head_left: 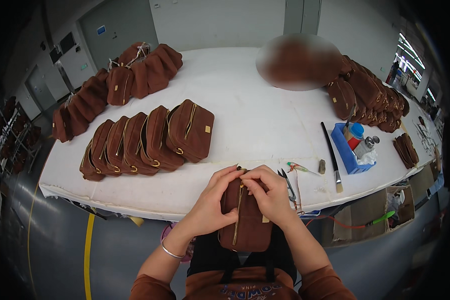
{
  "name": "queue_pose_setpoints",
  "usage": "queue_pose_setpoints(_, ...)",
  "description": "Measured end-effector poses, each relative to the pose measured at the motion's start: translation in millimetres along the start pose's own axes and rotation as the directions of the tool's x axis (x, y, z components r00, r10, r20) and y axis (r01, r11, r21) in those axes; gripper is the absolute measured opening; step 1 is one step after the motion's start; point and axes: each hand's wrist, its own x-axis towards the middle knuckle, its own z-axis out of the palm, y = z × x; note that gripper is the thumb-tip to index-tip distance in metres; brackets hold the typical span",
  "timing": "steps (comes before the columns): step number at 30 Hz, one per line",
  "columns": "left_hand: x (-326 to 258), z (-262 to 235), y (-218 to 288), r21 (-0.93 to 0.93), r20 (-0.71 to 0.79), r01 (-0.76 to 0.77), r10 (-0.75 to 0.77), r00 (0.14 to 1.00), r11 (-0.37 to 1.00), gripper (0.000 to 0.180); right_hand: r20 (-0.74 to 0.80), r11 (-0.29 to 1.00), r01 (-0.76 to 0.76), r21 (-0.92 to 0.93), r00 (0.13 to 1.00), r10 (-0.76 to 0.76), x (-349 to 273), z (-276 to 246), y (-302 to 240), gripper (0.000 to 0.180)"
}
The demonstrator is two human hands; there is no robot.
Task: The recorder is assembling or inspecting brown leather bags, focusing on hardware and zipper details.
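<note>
A small brown bag [252,230] with a gold zipper [238,212] and a small gold label rests over my lap against the table's near edge. My left hand [216,197] grips its left side, thumb on the front beside the zipper and fingers curled over the top. My right hand [267,190] pinches at the upper end of the zipper; the fingers hide most of what they hold there. The fingertips of both hands nearly meet at the bag's top edge.
On the white table [235,130], a row of brown bags [157,135] stands at left, with more bags [155,70] behind and a pile [367,90] at far right. Scissors [286,182], a brush [331,155] and a blue tray [346,150] of bottles lie to the right.
</note>
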Motion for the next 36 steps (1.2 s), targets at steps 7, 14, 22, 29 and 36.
queue_pose_setpoints(7, 0.3, 7.3, -4.2, -0.001, -0.015, 0.069, -0.069, 0.998, 0.998, 0.075, 0.047, 0.999, -0.028, 0.033, 0.999, 0.027, 1.2, 2.8, 6.7, 0.009)
queue_pose_setpoints(14, -0.2, 6.0, -23.6, -0.001, -0.061, 0.042, -0.042, 0.997, 0.999, 0.064, 0.097, 0.989, -0.138, 0.047, 0.986, 0.133, 7.6, 4.9, 12.5, 0.008)
queue_pose_setpoints(22, 4.0, 14.8, -41.1, -0.131, -0.120, 0.182, -0.197, 0.973, 0.975, 0.058, 0.141, 0.986, -0.155, -0.058, 0.977, 0.162, 15.4, 9.1, 37.9, 0.010)
queue_pose_setpoints(29, 8.1, 8.1, -50.1, -0.095, -0.048, 0.160, -0.165, 0.985, 0.983, 0.057, 0.154, 0.984, -0.155, -0.090, 0.974, 0.167, 16.6, 8.2, 41.5, 0.010)
queue_pose_setpoints(36, 9.7, 12.3, -63.4, -0.402, -0.043, 0.242, -0.282, 0.958, 0.883, 0.054, 0.220, 0.984, -0.093, -0.154, 0.967, 0.126, 11.9, 9.0, 30.0, 0.025)
